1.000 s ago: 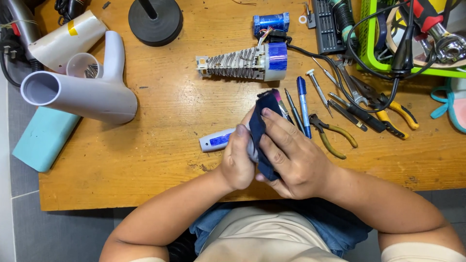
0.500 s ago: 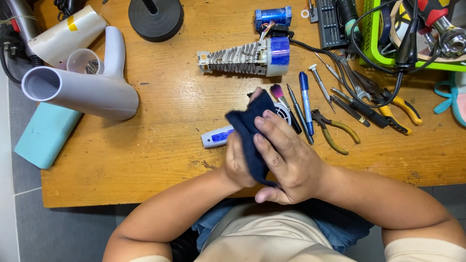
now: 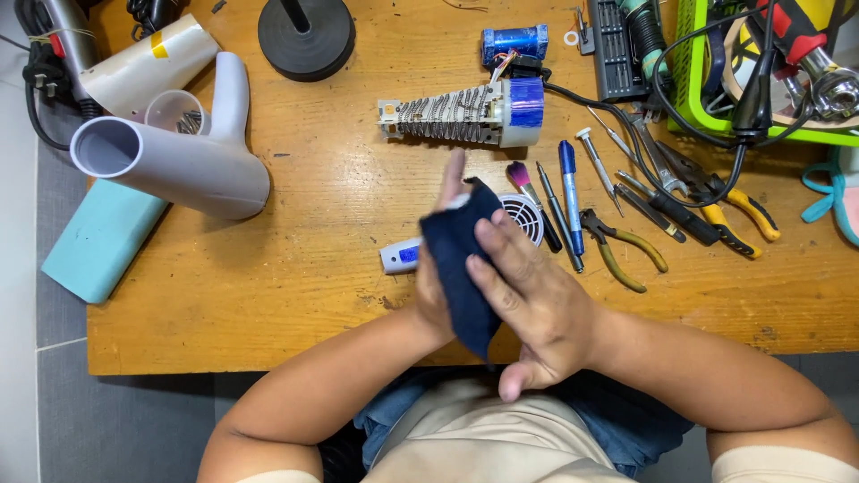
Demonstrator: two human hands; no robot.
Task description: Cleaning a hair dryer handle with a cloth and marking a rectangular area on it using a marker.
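Observation:
A dark blue cloth is pressed between my two hands over the near edge of the wooden table. My left hand lies under the cloth with its fingers pointing away from me. My right hand lies flat on top of the cloth. Just beyond the cloth sits a round white grille, and a small white and blue device lies on the table left of my hands.
A white hair-dryer shell lies at the left, above a teal block. A heating coil sits mid-table. Pens, a brush, pliers and screwdrivers lie at the right. A green tray holds tools. A black round base stands at the back.
Both hands have shifted a little away from me with the cloth. The left fingers now stretch out straight, and the round grille shows beyond the cloth.

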